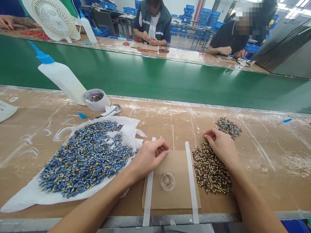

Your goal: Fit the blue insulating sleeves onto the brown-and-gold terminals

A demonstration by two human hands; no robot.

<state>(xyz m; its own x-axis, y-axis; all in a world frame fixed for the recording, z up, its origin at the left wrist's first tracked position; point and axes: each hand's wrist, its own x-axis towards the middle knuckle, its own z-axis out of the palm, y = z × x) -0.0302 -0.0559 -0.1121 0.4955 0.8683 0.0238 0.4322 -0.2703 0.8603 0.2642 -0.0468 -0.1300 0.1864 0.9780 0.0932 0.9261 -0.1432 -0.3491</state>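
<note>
My left hand [148, 157] rests over the upper left corner of a taped-down cardboard square [178, 194], fingers pinched on a tiny dark piece. Left of it a big heap of small blue-and-yellow parts [85, 157] lies on a white sheet [29, 195]. My right hand [220, 145] lies on the top of a pile of dark brown-and-yellow parts [211, 173], fingers curled down into it; what they hold is hidden. A small clear round dish [167, 181] sits on the cardboard between my forearms. A smaller cluster of blue parts [228, 127] lies beyond my right hand.
A white squeeze bottle with a blue nozzle [60, 76] and a tape roll [96, 99] stand at the back left. A green conveyor belt [157, 77] runs across behind the bench. Other people work at the far side, beside a white fan [52, 17].
</note>
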